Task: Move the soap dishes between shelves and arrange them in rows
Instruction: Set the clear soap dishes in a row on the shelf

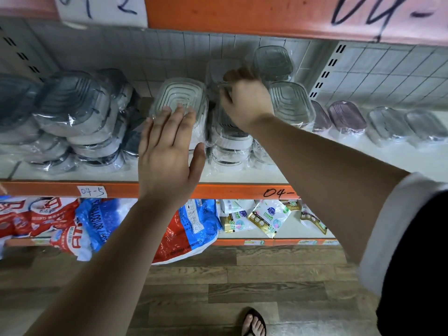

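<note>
Plastic-wrapped soap dishes fill the middle shelf (242, 175). My left hand (167, 146) lies flat with straight fingers against a clear dish (180, 99) leaning at the front of the centre stack. My right hand (244, 98) reaches further back and curls its fingers over the top of a wrapped clear dish (218, 71) in the stack beside it. Grey-lidded dishes (70, 103) are heaped at the left. More clear dishes (289, 103) stand to the right of my right hand, one higher dish (272, 60) behind them.
Purple dishes (346, 116) and clear ones (388, 124) lie in a row at the right of the shelf. Orange shelf edges (230, 190) carry handwritten labels. Detergent bags (106, 221) and sachets (269, 217) sit on the lower shelf. A wooden floor and my sandalled foot (253, 323) are below.
</note>
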Action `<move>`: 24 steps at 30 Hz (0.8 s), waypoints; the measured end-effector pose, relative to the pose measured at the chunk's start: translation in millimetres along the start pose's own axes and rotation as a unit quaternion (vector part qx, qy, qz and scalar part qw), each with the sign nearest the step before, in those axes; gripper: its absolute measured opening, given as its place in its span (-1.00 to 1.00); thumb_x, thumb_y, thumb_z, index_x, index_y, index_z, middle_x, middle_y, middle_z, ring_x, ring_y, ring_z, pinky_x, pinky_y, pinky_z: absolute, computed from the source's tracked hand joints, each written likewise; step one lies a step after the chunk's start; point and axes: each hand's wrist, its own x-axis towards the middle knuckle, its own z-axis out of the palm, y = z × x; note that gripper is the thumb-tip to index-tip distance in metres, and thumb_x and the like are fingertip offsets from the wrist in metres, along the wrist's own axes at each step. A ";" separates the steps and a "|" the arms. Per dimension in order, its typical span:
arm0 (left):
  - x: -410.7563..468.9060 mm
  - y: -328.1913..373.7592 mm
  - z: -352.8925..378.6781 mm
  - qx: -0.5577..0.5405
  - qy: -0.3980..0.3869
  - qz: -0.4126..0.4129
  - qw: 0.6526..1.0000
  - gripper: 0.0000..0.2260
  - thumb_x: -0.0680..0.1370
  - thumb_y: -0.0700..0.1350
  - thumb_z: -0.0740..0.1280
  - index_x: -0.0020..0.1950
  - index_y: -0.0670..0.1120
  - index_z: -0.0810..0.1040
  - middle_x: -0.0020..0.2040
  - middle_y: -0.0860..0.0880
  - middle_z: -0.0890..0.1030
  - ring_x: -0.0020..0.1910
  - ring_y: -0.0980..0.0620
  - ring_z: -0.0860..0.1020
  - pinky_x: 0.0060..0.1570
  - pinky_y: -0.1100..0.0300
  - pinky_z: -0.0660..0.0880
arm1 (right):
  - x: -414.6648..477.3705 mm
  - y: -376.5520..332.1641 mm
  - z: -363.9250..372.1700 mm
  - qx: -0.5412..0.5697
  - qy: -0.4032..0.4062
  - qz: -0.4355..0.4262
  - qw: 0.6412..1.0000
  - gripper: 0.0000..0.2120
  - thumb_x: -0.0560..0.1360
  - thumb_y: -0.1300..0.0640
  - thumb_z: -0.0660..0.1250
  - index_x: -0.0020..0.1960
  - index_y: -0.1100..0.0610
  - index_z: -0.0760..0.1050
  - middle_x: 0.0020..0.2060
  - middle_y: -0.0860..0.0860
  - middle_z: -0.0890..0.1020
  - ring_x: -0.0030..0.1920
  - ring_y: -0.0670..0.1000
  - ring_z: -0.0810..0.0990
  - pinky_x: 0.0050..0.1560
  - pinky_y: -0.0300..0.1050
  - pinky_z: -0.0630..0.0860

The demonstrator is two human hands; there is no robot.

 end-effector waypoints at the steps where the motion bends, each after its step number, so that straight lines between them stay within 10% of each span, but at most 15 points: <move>1: -1.0 1.8 -3.4 0.007 -0.010 -0.002 1.000 -0.52 0.62 0.01 0.13 0.48 -0.18 0.39 0.44 -0.16 0.45 0.47 -0.18 0.33 0.50 -0.09 0.10 | -7.7 -3.0 -4.9 0.004 -0.002 -0.002 1.000 -0.68 0.60 0.08 0.18 0.27 0.21 0.48 0.20 0.19 0.50 0.19 0.22 0.50 0.05 0.03 0.49; 14: -31.1 62.7 -92.0 0.008 -0.034 0.025 0.999 -0.55 0.62 0.01 0.13 0.41 -0.22 0.47 0.38 -0.19 0.51 0.39 -0.20 0.43 0.46 -0.05 0.12 | -135.8 -40.7 -91.1 0.066 -0.007 0.005 0.998 -0.65 0.58 0.09 0.24 0.30 0.23 0.49 0.18 0.19 0.54 0.23 0.25 0.46 0.15 0.08 0.47; 24: -17.7 131.5 -175.7 -0.028 -0.011 0.060 0.998 -0.56 0.65 0.03 0.11 0.41 -0.19 0.48 0.36 -0.15 0.53 0.34 -0.17 0.46 0.45 -0.08 0.21 | -186.7 -43.5 -217.7 0.061 0.137 0.039 0.988 -0.71 0.53 0.10 0.23 0.11 0.26 0.58 -0.02 0.19 0.62 -0.01 0.29 0.54 -0.01 0.07 0.49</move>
